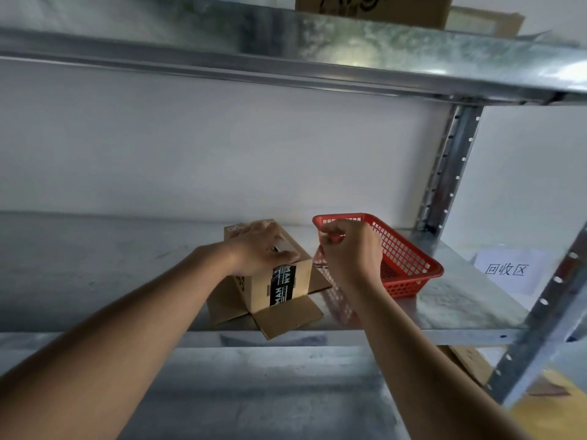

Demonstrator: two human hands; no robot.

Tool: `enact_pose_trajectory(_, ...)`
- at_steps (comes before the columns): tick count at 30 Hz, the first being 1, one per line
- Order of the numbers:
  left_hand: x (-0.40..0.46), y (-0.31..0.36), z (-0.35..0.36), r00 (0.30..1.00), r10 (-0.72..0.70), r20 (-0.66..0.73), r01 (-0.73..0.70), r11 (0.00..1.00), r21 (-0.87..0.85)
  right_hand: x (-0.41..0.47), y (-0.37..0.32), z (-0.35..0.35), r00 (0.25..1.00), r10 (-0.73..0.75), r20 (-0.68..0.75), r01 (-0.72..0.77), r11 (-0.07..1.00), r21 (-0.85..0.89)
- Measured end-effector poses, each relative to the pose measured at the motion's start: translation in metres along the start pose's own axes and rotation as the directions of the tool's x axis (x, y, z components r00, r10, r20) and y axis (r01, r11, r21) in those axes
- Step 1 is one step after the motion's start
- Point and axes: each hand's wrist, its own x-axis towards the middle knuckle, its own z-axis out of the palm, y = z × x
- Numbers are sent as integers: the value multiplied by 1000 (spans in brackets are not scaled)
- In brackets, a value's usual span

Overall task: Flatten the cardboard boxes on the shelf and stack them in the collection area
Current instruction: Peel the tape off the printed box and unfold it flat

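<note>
L hand [260, 246] flat on top of small cardboard box [273, 281], palm down, fingers relaxed and spread over top panel, pressing or resting, no curl round anything. R hand [349, 252] raised just right of box, fingers curled, thumb and forefinger pinching clear tape strip [333, 281]; strip hangs down from pinch toward shelf, partly see-through, lower end hard to make out. Cannot tell if strip still attached to box.

Box upright on galvanized metal shelf [111, 271], near front edge, black printed tape band on near face. Bottom flaps splayed out flat on shelf around base: one toward front, one at left, one at right.

Red plastic mesh basket [409, 265] right of box, just behind R hand, tilted slightly; contents not visible. White paper label [508, 271] w/ Chinese characters further right of box, past basket, lying on same shelf near upright post [448, 166].

Above box: upper shelf [286, 58], w/ larger brown carton [374, 7] on it, black lettering cut off by frame. Below and right of box, under shelf: piece of brown cardboard [470, 363] partly hidden by front post.
</note>
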Motion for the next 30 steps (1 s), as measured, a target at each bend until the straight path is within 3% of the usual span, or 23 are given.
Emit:
enact_pose_trajectory(9, 12, 40, 9, 998, -55, -14, 55, 998, -42, 31, 48, -30, 987, 64, 148, -28, 972, -232)
enact_pose_trajectory(15, 0, 59, 8, 995, -88, -55, 83, 993, -86, 36, 61, -43, 968, 9, 250, 78, 939, -336)
enact_pose_trajectory(21, -14, 57, 18, 983, -99, -152, 67, 976, -206, 27, 55, -39, 942, -249, 226, 276, 957, -93)
enact_pose_trajectory(27, -29, 48, 9, 969, -200, -147, 187, 977, -98, 7, 36, -19, 735, -546, 402, 516, 835, 189)
enact_pose_trajectory(30, -42, 45, 7, 958, -224, -177, 218, 975, -48, -1, 26, -9, 726, -552, 410, 521, 831, 197)
